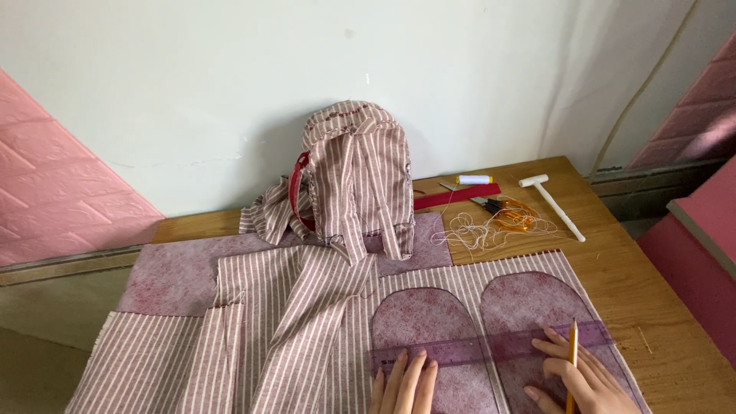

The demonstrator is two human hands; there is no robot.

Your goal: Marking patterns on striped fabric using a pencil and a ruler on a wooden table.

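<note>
A striped backpack (356,176) stands behind. A clear ruler (491,349), lying left-to-right, is pressed by the flat, open-fingered left hand (404,383); an upright pencil (572,360) is gripped by the right hand (583,376).

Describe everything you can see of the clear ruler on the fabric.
The ruler is a long, flat strip of clear, purple-tinted plastic with fine marks along its edge. It lies level across two arch-shaped felt pieces on the striped cloth. The left hand presses its left end flat; the right hand, holding a yellow pencil, rests on its right part.

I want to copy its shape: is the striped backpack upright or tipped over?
Upright: the striped backpack stands on the table against the wall.
</note>
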